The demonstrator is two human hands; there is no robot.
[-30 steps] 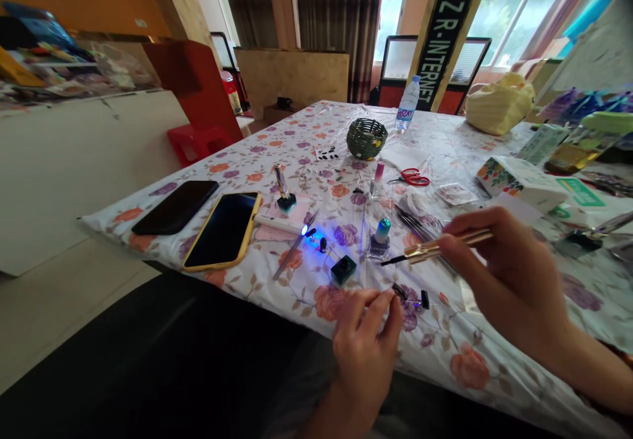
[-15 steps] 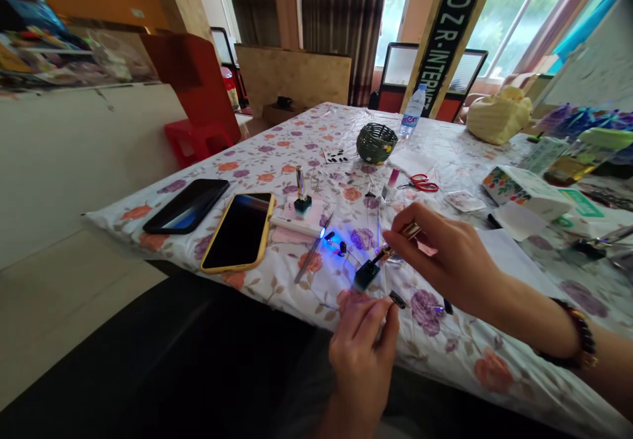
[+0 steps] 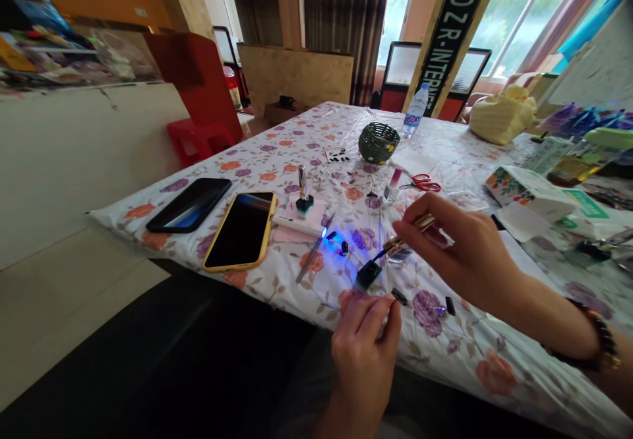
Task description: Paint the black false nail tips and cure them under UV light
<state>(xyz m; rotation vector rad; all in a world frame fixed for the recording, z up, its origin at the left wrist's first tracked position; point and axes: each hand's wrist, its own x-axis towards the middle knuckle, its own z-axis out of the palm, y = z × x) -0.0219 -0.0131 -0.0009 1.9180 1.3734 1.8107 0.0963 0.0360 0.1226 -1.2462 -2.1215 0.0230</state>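
Between the thumb and fingers of my left hand (image 3: 366,347) is a small dark false nail (image 3: 399,296), near the table's front edge. My right hand (image 3: 455,241) pinches the gold cap of a nail polish brush (image 3: 393,246). The brush tip is at the mouth of a dark, open polish bottle (image 3: 368,274), which stands just beyond my left hand. A white lamp (image 3: 301,223) shines blue light on two small dark nails (image 3: 345,248). Across its glowing end lies a thin metal stick (image 3: 315,249). Another dark nail (image 3: 450,305) sits below my right wrist.
On the left lie a black phone (image 3: 189,205) and a yellow-cased phone (image 3: 241,231). A capped polish bottle (image 3: 304,203) stands behind the lamp. Farther back are a dark woven basket (image 3: 378,142), red scissors (image 3: 425,183) and a water bottle (image 3: 414,115). A floral tissue box (image 3: 527,192) stands right.
My right hand has drawn the brush slightly up and right, so more of it shows above the bottle. The left hand keeps its hold on the nail.
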